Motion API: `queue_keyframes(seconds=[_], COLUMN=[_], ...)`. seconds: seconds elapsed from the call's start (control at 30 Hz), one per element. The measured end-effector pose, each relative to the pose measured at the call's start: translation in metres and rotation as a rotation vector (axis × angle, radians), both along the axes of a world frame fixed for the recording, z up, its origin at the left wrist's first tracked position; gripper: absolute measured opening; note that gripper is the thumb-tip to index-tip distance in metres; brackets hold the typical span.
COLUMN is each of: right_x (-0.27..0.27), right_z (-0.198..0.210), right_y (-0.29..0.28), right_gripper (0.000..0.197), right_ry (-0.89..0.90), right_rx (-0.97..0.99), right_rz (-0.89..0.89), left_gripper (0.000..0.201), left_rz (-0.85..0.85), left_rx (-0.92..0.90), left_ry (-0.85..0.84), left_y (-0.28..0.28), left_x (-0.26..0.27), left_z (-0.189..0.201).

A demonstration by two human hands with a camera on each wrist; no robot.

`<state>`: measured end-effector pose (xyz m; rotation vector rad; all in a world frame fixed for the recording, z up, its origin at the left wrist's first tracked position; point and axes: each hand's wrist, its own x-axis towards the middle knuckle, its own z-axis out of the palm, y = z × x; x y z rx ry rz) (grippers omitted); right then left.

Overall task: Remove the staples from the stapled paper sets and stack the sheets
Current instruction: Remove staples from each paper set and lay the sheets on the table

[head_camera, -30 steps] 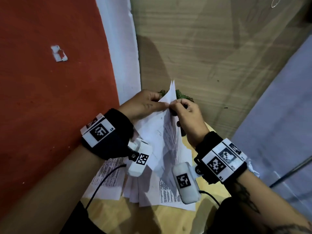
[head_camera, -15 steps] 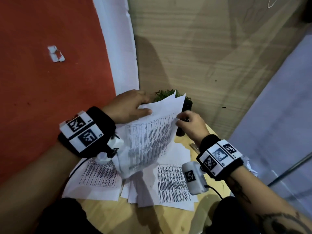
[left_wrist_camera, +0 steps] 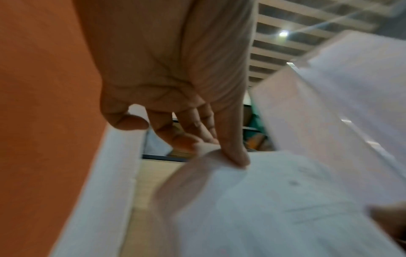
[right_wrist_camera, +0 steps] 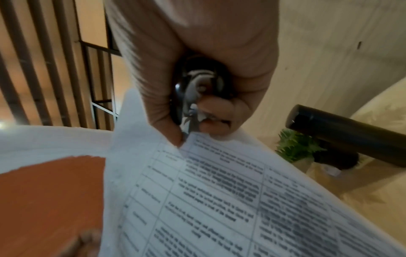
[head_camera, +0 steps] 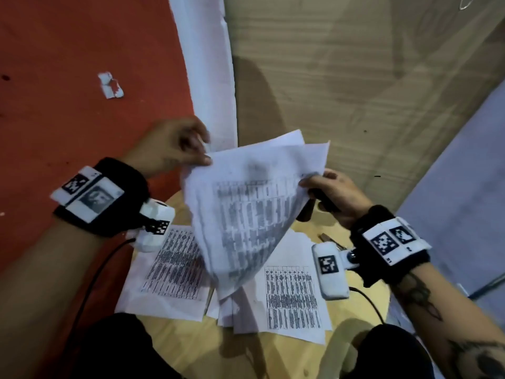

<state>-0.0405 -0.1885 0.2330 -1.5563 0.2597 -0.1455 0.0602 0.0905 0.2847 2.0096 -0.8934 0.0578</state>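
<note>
A stapled paper set (head_camera: 246,209) with printed tables hangs in the air over the table. My left hand (head_camera: 206,157) pinches its upper left corner, and the left wrist view shows thumb and fingers of that hand (left_wrist_camera: 219,149) closed on the sheet's (left_wrist_camera: 263,208) edge. My right hand (head_camera: 308,184) grips a black staple remover (head_camera: 322,199) and pinches the set's right corner. In the right wrist view the staple remover's (right_wrist_camera: 197,87) metal claws sit at the paper's (right_wrist_camera: 219,191) edge, under my right hand (right_wrist_camera: 193,137). The set's top corners fan apart.
Loose printed sheets lie on the round wooden table (head_camera: 185,348), one at the left (head_camera: 175,266) and one at the right (head_camera: 292,296). A small metal item (head_camera: 328,238) lies near my right wrist. A green plant (right_wrist_camera: 294,147) and a black cylinder (right_wrist_camera: 342,137) stand beyond.
The hands moved apart, the left one going left. The paper set went from edge-on at the corner to spread out with its printed face toward me.
</note>
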Motion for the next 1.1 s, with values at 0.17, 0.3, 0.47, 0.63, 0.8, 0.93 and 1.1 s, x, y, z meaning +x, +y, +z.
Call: queue_keyframes(seconds=[0.17, 0.3, 0.47, 0.63, 0.8, 0.93, 1.1], right_x=[-0.006, -0.001, 0.006, 0.022, 0.038, 0.043, 0.027], right_z=[0.017, 0.006, -0.015, -0.036, -0.059, -0.089, -0.155], right_y=[-0.015, -0.005, 0.006, 0.017, 0.025, 0.024, 0.017], right_gripper=[0.030, 0.025, 0.023, 0.033, 0.035, 0.028, 0.024], right_ry=[0.000, 0.063, 0.148, 0.242, 0.321, 0.337, 0.538], right_rx=[0.045, 0.090, 0.133, 0.149, 0.175, 0.211, 0.231], right_rz=[-0.142, -0.145, -0.215, -0.262, -0.233, -0.247, -0.206], left_gripper=[0.065, 0.097, 0.098, 0.101, 0.063, 0.045, 0.060], left_rz=[0.184, 0.039, 0.030, 0.149, 0.245, 0.368, 0.609], left_rx=[-0.372, -0.440, -0.760, -0.635, -0.484, -0.399, -0.154], left_ry=[0.387, 0.661, 0.715, 0.560, 0.523, 0.547, 0.640], left_y=[0.033, 0.000, -0.015, -0.009, 0.001, 0.026, 0.086], left_x=[0.000, -0.035, -0.053, -0.062, -0.048, -0.013, 0.060], left_z=[-0.056, -0.110, -0.127, -0.141, -0.163, -0.180, -0.238])
